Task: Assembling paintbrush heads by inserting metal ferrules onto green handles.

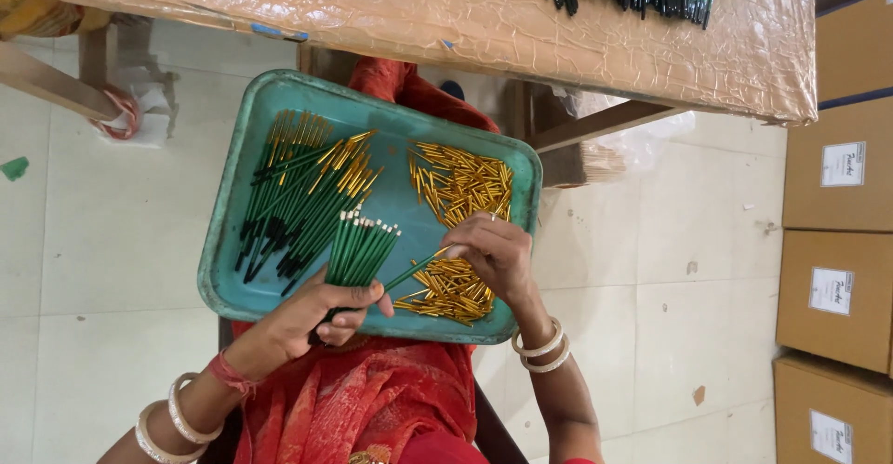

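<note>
Slim green sticks (358, 250), brass caps (462, 185).

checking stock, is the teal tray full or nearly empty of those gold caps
Neither: partly filled. The gold caps form two loose heaps on the right side of the teal tray, with bare tray bottom showing between them.

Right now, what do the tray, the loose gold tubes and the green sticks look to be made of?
Teal rectangular tray: likely moulded plastic, matte, with a rolled rim and scuffed floor. Small gold tubes: probably thin metal, bright and shiny. Green pencil-like sticks bunched in the left hand: probably painted wood, glossy; core cannot be seen. The right hand holds one stick over the tubes.
</note>
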